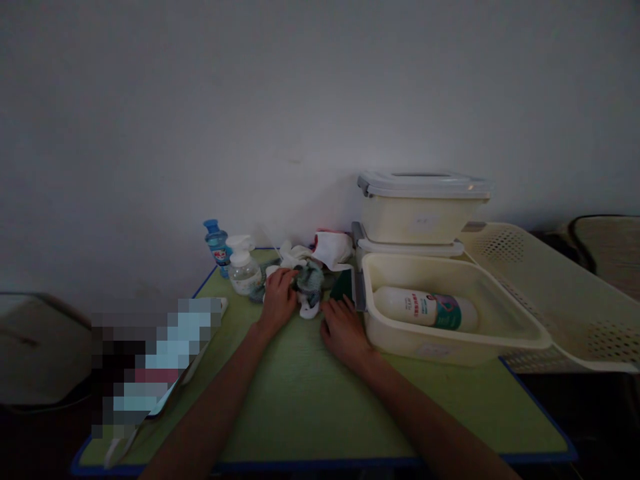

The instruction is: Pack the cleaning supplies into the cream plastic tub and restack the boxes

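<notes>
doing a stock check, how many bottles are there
3: blue bottle and pump bottle at back left, white bottle lying in the open tub; others may be hidden.

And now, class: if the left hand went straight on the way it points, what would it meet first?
The left hand would most likely meet the crumpled grey-green fabric first; it looks right at its edge, though this single view leaves contact unclear.

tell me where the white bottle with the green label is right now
In the head view, the white bottle lies on its side inside the open cream tub, right of the right hand.
</notes>
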Available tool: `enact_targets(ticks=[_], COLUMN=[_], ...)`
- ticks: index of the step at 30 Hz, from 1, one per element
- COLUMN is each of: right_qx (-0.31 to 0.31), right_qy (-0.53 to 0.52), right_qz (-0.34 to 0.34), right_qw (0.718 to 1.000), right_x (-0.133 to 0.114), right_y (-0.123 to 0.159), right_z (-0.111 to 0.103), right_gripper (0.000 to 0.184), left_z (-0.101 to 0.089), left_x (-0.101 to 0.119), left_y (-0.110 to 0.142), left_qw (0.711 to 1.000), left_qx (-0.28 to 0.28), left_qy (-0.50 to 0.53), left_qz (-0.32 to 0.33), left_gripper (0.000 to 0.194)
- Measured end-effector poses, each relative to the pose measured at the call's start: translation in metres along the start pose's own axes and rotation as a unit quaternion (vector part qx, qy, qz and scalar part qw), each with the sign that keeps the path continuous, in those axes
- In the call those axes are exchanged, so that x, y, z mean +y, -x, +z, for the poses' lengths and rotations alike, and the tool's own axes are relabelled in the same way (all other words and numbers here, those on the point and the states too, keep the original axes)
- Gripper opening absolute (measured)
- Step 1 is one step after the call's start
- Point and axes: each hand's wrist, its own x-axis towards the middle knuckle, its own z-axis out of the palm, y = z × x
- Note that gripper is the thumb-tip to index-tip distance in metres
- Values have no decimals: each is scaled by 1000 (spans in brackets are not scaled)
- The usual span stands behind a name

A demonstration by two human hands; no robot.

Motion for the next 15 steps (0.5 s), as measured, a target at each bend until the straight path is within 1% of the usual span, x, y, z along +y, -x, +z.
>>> enact_targets(ticks=[2,6,9,11,12,13,15], right_qx=[3,-4,-10,-9,-8,-7,-6], right_qy=[-4,-12,-19,-19,-20,-20,-21], right_qz=[-5,-7,-7,-8,-9,-10,-12], right_qw=[1000,1000,1000,1000,1000,1000,1000], right_x=[0,-1,-1,-1,-1,-1,-1], right_y=[0,1,1,1,1,1,1], right_z=[0,-1,-2,-2,-3,-3,-3], right_gripper=[27,27,28,29,30,30,31], left_z=[0,-1,-5,-7,-8,-8,-7], left_x=[1,3,6,10,11,13,17], left_y=[0,-2,-6,-11,-15,-19,-32], left_qw=[1000,999,999,999,999,998,993], left_qx=[-7,-39,-29,-16,-21,-37,-100], left_qy=[17,30,39,43,45,48,57], left_qz=[-6,-14,-26,-22,-14,-2,28], left_gripper=[41,39,40,37,35,33,34])
